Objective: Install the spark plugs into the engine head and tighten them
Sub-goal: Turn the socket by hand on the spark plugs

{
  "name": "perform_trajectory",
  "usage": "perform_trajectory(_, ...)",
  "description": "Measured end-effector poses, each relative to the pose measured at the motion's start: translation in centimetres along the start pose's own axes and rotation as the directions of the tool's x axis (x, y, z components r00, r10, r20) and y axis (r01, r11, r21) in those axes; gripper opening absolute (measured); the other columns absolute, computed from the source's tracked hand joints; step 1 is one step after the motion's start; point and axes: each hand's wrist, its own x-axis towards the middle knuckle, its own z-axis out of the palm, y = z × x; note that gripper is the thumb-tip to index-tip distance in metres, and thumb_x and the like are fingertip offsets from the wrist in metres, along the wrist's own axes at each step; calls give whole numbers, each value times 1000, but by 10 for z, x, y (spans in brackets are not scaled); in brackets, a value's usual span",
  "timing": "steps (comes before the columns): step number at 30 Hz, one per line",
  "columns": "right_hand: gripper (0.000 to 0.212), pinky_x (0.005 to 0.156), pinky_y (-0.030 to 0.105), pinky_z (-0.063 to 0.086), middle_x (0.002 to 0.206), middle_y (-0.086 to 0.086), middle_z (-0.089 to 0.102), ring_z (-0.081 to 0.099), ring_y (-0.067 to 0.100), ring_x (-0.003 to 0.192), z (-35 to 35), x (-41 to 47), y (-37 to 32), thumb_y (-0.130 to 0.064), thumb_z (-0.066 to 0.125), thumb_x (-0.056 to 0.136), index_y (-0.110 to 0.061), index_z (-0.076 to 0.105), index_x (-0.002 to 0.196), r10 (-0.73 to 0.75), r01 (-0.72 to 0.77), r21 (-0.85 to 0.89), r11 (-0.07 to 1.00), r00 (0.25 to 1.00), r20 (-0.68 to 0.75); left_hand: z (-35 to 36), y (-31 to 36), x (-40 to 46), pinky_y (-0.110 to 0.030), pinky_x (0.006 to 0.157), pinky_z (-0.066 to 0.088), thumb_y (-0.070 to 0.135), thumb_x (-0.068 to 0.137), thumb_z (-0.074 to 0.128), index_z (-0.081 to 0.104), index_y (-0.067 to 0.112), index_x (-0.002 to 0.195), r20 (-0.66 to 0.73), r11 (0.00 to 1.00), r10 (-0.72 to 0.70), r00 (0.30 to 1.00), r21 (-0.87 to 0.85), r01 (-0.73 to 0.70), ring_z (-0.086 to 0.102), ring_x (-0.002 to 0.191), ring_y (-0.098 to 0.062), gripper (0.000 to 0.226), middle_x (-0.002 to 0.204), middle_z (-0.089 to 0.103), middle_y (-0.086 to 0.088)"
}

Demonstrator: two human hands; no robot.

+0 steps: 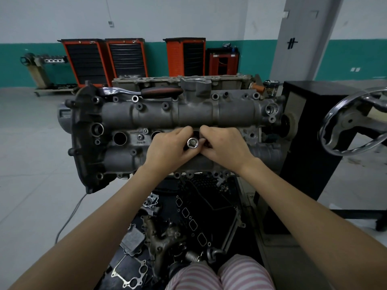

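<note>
Fingers of both hands pinching socket over engine head, grey floor, orange tool cabinets

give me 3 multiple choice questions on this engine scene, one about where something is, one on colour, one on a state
1. Where does the ratchet wrench lie?
A. on the floor
B. on the far edge of the engine head
C. in the left hand

2. What colour are the tool cabinets at the wall?
A. orange and black
B. blue
C. white

3. What are both hands doing?
A. hanging idle
B. turning the handwheel
C. holding a socket

Answers: 1 B, it rests along the head's far side. 2 A, orange frames with black drawers. 3 C, the left hand and right hand meet round the socket over a plug hole.
</note>
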Motion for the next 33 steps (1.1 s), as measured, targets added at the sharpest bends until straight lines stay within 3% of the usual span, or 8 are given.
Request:
perform_trajectory(4, 27, 41, 32, 45, 63, 5, 64, 62, 27, 55, -1, 0, -3, -16, 74, 70, -1, 60, 88, 27, -28, 18, 999, 999, 34, 0, -1, -1, -23, 39, 30, 31, 88, 48, 49, 5, 62, -1, 999, 23, 1000, -29, -23, 50, 40, -26, 36, 52, 52, -6)
perform_trajectory(9, 29, 49, 41, 48, 77, 7, 67, 64, 30, 68, 0, 0, 1, -11, 64, 75, -4, 62, 103, 4, -4, -4, 1000, 997, 78, -4, 4, -1, -34, 37, 39, 31, 89, 39, 55, -3, 78, 58, 995, -20, 998, -96, 25, 51, 45, -32, 39, 73, 54, -14)
perform_trajectory(11, 24, 49, 42, 47, 78, 9, 67, 63, 33, 68, 0, -1, 2, -8, 61, 75, -2, 64, 98, -20, 21, -12, 1000, 996, 91, -4, 5, -1, -31, 36, 37, 31, 87, 42, 54, -2, 76, 58, 996, -11, 998, -85, 15, 50, 42, -30, 37, 70, 54, -12)
perform_trajectory(14, 12, 39, 36, 43, 63, 10, 62, 58, 32, 53, -1, 0, 0, -1, 67, 70, 2, 59, 80, -21, 22, -14, 1000, 997, 69, -2, 3, 0, -23, 39, 29, 34, 83, 49, 48, 4, 68, 41, 999, -8, 999, -38, 9, 49, 41, -26, 34, 61, 51, -6)
perform_trajectory(17, 17, 37, 34, 41, 59, 8, 58, 56, 29, 49, 0, 0, 1, -3, 72, 69, 2, 56, 75, 1, -1, -11, 1000, 999, 47, 1, 0, -1, -21, 40, 26, 37, 82, 52, 46, 7, 64, 30, 1000, -11, 999, -18, 11, 47, 40, -23, 35, 57, 49, -3)
perform_trajectory(27, 35, 50, 32, 46, 85, 1, 68, 64, 26, 71, 2, 0, 2, -15, 63, 76, -8, 55, 109, 90, -92, 22, 996, 991, 97, 1, 16, 12, -19, 41, 26, 34, 79, 40, 61, 5, 60, 31, 986, -121, 992, 122, 117, 52, 35, -28, 41, 45, 55, -7)
perform_trajectory(33, 37, 54, 38, 50, 92, 7, 67, 64, 31, 72, -2, -2, 0, -24, 57, 84, -6, 51, 115, 107, -112, 80, 990, 992, 74, -19, 14, 9, -22, 37, 29, 28, 85, 47, 53, 6, 54, -8, 996, -24, 1000, 87, 24, 50, 35, -27, 39, 45, 52, -7)
